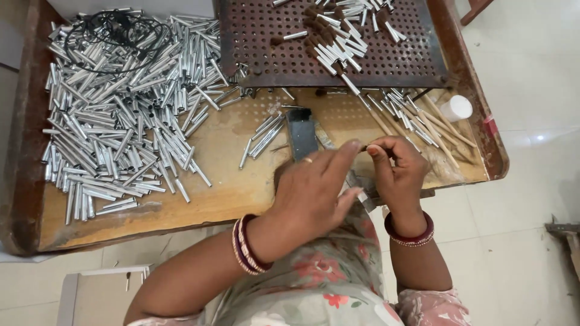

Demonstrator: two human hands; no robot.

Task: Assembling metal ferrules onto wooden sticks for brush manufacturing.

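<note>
Small dark piece (364, 147) sits pinched between the two hands, above the front edge of the tabletop (229, 193); too small to tell what it is exactly. Left hand (317, 184) fingers extended toward it, thumb tucked low, ring on one finger, fingertips closing on the piece. Right hand (396, 169) curled, thumb and forefinger pinching the same spot. Both wrists carry dark red bangles.

Just behind the hands: a grey metal block (301, 134) standing on the tabletop, with a short loose row of silver tubes (261, 136) beside it on the left.

Far left: big heap of silver metal tubes (121, 115) covering most of that side, a loop of black wire (115, 36) lying on top of the heap near the back.

Back centre: brown perforated tray (266, 54), holding brushes with brown tips and silver ferrules (329, 36) lying jumbled.

Right of the hands: spread of wooden-handled sticks with silver ferrules (423, 124), near a small white round container (456, 107).

Tabletop has a raised dark rim (24, 151). Pale tiled floor (531, 181) around it.
</note>
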